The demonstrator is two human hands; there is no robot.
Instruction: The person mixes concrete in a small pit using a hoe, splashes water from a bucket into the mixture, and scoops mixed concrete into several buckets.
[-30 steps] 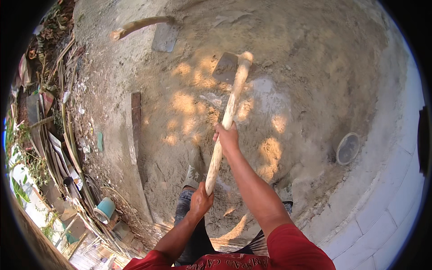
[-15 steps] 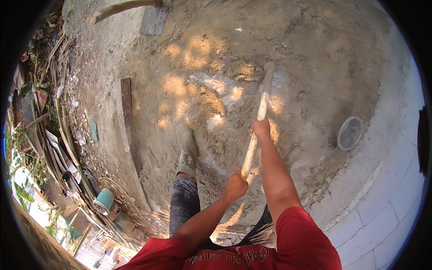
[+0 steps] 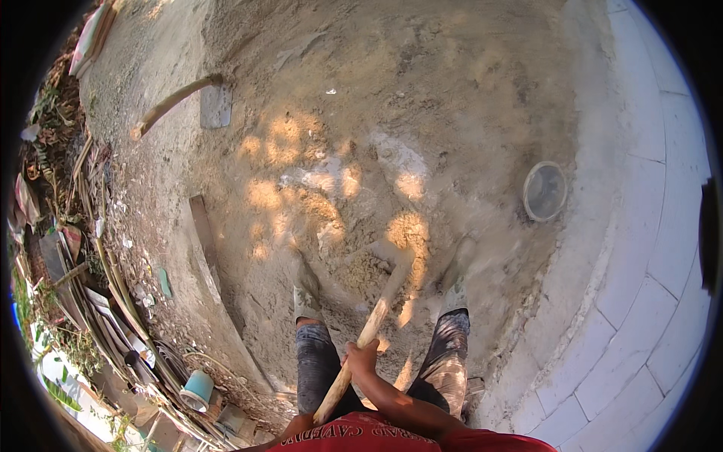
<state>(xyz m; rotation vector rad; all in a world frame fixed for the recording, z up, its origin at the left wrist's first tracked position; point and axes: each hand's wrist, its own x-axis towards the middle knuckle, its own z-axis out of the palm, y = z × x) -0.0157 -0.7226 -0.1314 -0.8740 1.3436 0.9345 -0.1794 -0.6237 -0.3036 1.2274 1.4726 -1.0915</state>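
Observation:
A hoe with a pale wooden handle slants from the ground between my boots toward my waist. My right hand is wrapped round the middle of its handle. Low against my red shirt, my left hand closes on the handle's butt end, partly cut from sight. The hoe's head rests in damp, sandy grey mix close to my feet, its blade mostly blending into the mix. Beyond it lie patches of pale powder. My left boot and right boot are coated with mud.
A second hoe lies at the far left. A long board edges the mix on the left. A round pale-rimmed tub sits at the right, before a white block wall. Poles, scrap and a teal bucket lie at the left.
The hoe's head has come from far out on the mix back toward my feet. Both hands have drawn in to my waist, still on the handle. The view has shifted.

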